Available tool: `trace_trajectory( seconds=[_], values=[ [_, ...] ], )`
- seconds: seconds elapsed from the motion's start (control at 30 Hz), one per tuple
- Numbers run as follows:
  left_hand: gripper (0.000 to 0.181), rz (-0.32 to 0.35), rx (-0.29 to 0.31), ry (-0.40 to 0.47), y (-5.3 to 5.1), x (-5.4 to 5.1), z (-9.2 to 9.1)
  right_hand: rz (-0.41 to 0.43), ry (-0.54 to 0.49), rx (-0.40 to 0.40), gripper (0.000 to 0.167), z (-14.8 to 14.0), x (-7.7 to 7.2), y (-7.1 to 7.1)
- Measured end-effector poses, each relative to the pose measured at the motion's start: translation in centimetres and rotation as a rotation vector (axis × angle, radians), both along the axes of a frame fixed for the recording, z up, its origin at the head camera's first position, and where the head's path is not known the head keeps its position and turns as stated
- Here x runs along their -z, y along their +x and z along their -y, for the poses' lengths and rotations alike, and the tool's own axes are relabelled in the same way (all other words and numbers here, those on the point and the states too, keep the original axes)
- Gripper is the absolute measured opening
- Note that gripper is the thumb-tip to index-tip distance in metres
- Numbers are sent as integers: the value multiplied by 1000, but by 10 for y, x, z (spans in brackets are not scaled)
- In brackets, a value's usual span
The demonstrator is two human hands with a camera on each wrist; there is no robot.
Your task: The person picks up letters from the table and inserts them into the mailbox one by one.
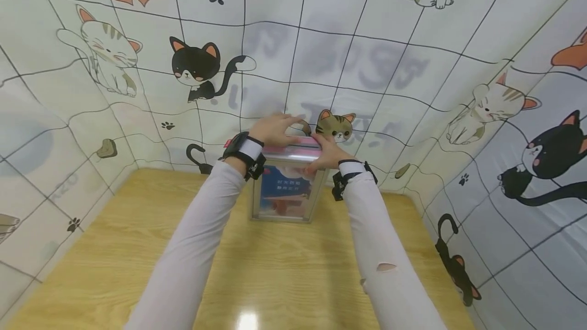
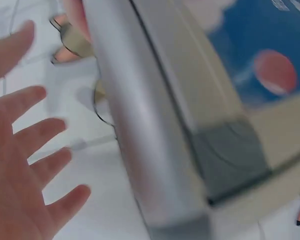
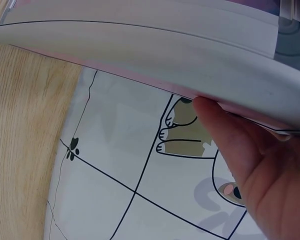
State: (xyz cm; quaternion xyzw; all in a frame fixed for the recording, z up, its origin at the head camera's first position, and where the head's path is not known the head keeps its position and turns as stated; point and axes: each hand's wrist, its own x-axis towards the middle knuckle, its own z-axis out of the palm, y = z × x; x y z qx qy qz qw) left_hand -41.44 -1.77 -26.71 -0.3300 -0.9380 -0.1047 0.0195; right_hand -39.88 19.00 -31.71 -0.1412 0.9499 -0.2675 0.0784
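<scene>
A silver-edged picture frame (image 1: 285, 213) stands at the back of the table, its front showing a blue picture with white lettering. Above its top left part, my left hand (image 1: 272, 130) has its fingers spread. In the left wrist view those fingers (image 2: 35, 132) are apart from the frame's rounded silver edge (image 2: 135, 110). My right hand (image 1: 331, 153) grips the frame at its top right corner. From the right wrist view, a digit of the right hand (image 3: 255, 170) presses against the edge of the frame (image 3: 155, 60); its other fingers are hidden.
The wooden table (image 1: 270, 269) reaches back to a white cloth (image 1: 275, 39) printed with cats and grid lines. More printed cloth (image 1: 518, 167) rises along the table's right side, and also on the left. Both wrists wear black straps with small cameras.
</scene>
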Motion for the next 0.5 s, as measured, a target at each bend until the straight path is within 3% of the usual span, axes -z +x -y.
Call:
trace_trajectory(
  seconds=[0.13, 0.3, 0.4, 0.5],
  values=[
    [79, 46, -126, -2, -8, 11, 14, 20, 16, 5, 115, -4, 0, -4],
    [83, 90, -281, 63, -13, 22, 33, 22, 43, 2, 114, -5, -4, -6],
    [83, 101, -323, 101, -12, 30, 42, -10, 71, -1, 111, -5, 0, -5],
    [84, 125, -351, 86, -8, 38, 49, -31, 126, -6, 110, -6, 7, -3]
  ],
)
